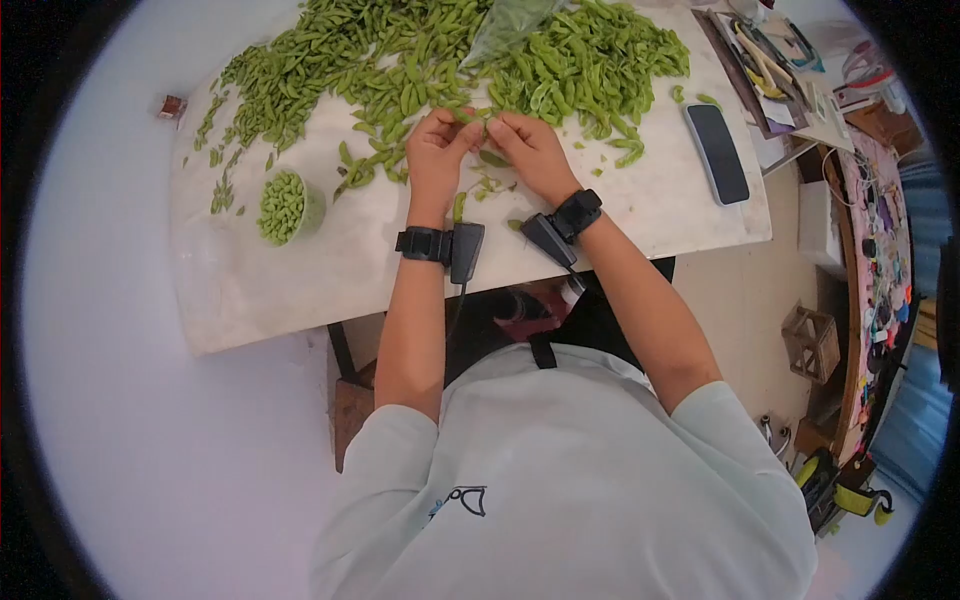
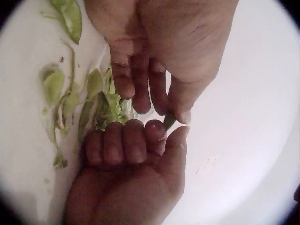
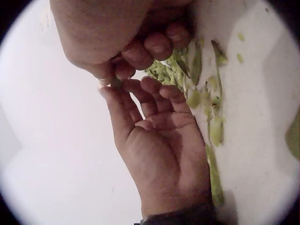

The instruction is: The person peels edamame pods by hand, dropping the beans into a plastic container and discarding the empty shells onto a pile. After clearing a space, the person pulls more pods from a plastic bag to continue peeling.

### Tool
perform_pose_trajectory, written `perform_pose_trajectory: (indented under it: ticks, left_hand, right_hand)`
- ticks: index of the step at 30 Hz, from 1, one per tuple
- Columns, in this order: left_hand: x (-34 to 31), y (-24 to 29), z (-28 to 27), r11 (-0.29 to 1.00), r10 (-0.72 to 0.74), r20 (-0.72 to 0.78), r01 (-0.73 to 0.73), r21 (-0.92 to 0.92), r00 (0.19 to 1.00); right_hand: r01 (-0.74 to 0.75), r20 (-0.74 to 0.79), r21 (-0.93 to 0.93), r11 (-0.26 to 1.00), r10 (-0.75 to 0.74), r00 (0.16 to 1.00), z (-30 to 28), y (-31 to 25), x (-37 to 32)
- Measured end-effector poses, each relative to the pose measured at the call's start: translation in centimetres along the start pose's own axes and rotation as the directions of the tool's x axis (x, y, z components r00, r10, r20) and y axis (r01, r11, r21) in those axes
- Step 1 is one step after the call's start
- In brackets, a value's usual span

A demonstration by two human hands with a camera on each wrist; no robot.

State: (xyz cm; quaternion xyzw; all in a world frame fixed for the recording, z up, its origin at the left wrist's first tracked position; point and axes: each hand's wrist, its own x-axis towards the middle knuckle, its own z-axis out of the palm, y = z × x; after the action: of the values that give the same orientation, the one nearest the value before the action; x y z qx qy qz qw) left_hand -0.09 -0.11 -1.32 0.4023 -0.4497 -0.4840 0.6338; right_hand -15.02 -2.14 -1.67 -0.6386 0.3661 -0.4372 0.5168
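My left hand (image 1: pixel 437 155) and right hand (image 1: pixel 535 155) meet over the white table, in front of a heap of green soybean pods (image 1: pixel 400 75). Between the two hands is a small green soybean pod (image 2: pixel 169 121), pinched by the thumb and index finger of each. Most of it is hidden by the fingertips. In the left wrist view the left hand's other fingers curl toward the palm. Seen from the right wrist, the right hand's other fingers are loosely bent. Below the hands lie scraps of pod (image 1: pixel 487 187) and a pod (image 1: pixel 459 207).
A pale green cup (image 1: pixel 317 208) of shelled beans stands on the left. Another pile of pods (image 1: pixel 590 70) and a clear plastic bag (image 1: pixel 510 30) lie at the back. A phone (image 1: pixel 717 153) rests at the right, near a tray of tools (image 1: pixel 765 65). The table's front edge is close to my body.
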Motion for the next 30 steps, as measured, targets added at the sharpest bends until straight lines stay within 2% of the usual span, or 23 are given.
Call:
perform_pose_trajectory:
  ticks: [6,9,13,15,16,19,23,26,29,30]
  left_hand:
    - [-0.2,0.0,-0.2,0.998,-0.012,0.027,0.010,0.055,1.000]
    - [-0.4,-0.3,0.1,0.992,0.041,0.027,-0.044,0.121,0.999]
    - [-0.7,-0.5,0.3,0.978,0.101,0.008,-0.100,0.181,0.995]
    - [-0.8,-0.2,0.5,0.976,0.158,-0.023,-0.152,0.158,0.987]
    - [-0.9,-0.2,1.0,0.976,0.175,-0.030,-0.170,0.138,0.984]
    - [-0.8,-0.5,1.1,0.953,0.238,-0.004,-0.232,0.196,0.971]
    - [-0.9,0.5,1.4,0.830,0.359,0.084,-0.359,0.427,0.930]
    - [-0.9,0.4,1.4,0.781,0.449,0.149,-0.468,0.413,0.881]
    - [-0.3,-0.4,1.5,0.911,0.327,0.031,-0.324,0.257,0.945]
    - [-0.3,-0.1,1.6,0.937,0.273,0.044,-0.276,0.213,0.961]
  right_hand:
    - [0.013,-0.018,0.002,1.000,-0.013,1.000,0.1,-1.4,-0.5]
    - [0.018,-0.013,-0.091,0.996,-0.020,1.000,-0.6,-0.5,-0.3]
    - [0.016,-0.003,0.011,1.000,-0.016,1.000,-0.6,-0.2,-0.2]
    - [-0.029,0.009,0.085,0.996,0.028,1.000,-0.6,-0.3,-0.3]
    - [-0.013,0.005,0.063,0.998,0.013,1.000,-0.6,-0.2,-0.3]
    - [0.003,-0.027,0.010,1.000,-0.003,1.000,-1.2,-0.1,-0.4]
    - [0.019,-0.048,0.046,0.999,-0.017,0.999,-0.8,-0.5,-0.5]
    - [-0.021,-0.056,0.051,0.998,0.024,0.998,-0.8,-0.5,-0.5]
    - [-0.046,-0.052,0.118,0.992,0.053,0.997,-0.4,-0.8,-0.4]
    - [-0.066,-0.051,0.157,0.985,0.075,0.996,-0.4,-0.6,-0.4]
